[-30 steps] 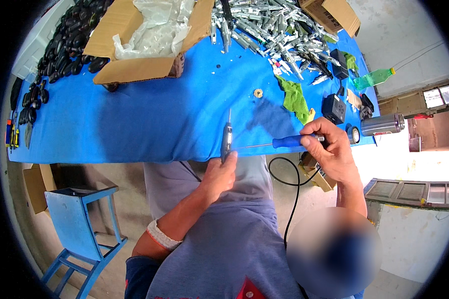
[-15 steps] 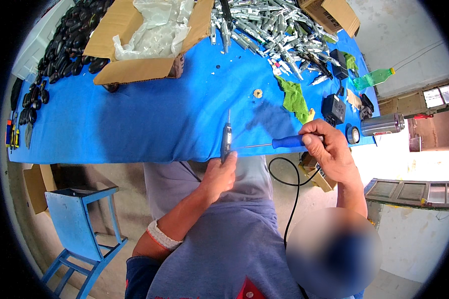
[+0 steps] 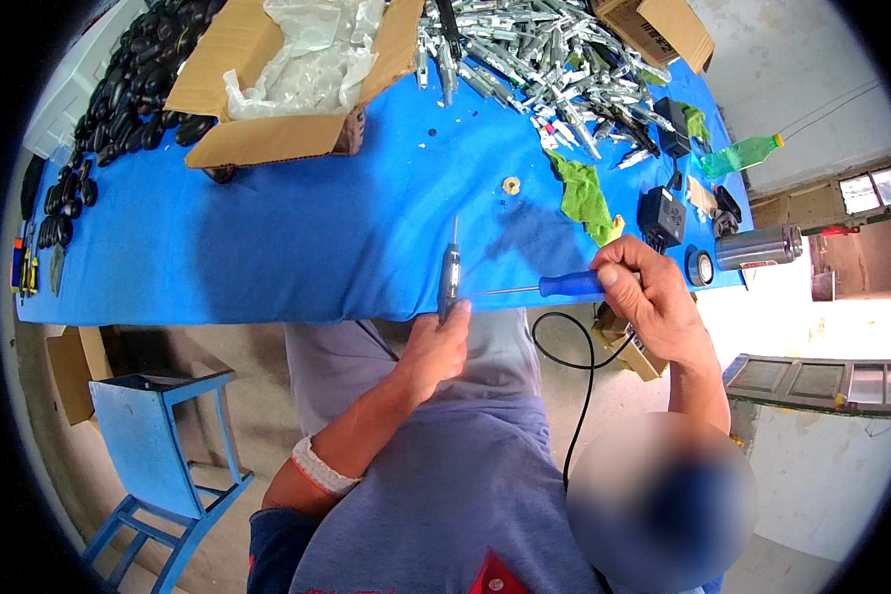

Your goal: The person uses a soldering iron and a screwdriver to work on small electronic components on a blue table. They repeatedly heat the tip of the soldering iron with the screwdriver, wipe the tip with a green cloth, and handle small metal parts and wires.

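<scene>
The head view put both hands at the near edge of the blue tablecloth (image 3: 267, 233). The left hand (image 3: 436, 348) was closed on the butt of a grey pen-like tool (image 3: 449, 280), thumb against its side, the thin metal tip pointing away over the cloth; the fingers underneath were hidden. The right hand (image 3: 653, 302) pinched the rear of a screwdriver (image 3: 570, 285) between thumb and forefinger, its shaft aimed left at the grey tool; whether the two touched could not be told.

Leftward, a broad stretch of cloth ran from the grey tool to the cable-like black bundles (image 3: 57, 230) at the far left. Ahead, the room reached to an open carton (image 3: 267, 144) and a heap of silver tools (image 3: 554, 69). On the right it was tighter: a black box (image 3: 663, 217) and a metal cylinder (image 3: 757, 248) stood near the right hand.

Counted: one grey tool, one screwdriver, one tan ring (image 3: 511, 186), one green bottle (image 3: 747, 155); the heaped silver tools were too many to count.
</scene>
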The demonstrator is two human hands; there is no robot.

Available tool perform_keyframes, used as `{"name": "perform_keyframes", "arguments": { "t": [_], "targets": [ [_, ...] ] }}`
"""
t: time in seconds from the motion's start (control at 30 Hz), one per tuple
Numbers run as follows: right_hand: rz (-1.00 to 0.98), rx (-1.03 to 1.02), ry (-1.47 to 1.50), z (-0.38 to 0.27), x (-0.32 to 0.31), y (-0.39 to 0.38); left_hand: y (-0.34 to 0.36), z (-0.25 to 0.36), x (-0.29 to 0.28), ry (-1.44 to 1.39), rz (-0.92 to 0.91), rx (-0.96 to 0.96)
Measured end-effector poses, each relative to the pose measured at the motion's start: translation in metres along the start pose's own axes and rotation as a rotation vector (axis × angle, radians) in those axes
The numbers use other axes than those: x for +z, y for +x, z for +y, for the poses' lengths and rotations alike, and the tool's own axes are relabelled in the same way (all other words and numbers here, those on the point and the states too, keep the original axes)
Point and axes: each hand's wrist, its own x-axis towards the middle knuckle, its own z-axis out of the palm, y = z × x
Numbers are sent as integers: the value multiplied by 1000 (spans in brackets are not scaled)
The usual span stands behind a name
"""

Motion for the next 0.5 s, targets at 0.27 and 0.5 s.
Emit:
{"name": "perform_keyframes", "arguments": {
  "t": [0.27,0.5],
  "targets": [
    [28,-153,86,1,5,2,0,1,-2,17,-18,3],
    [66,-168,27,5,5,3,2,-2,-4,18,-34,13]
  ]
}}
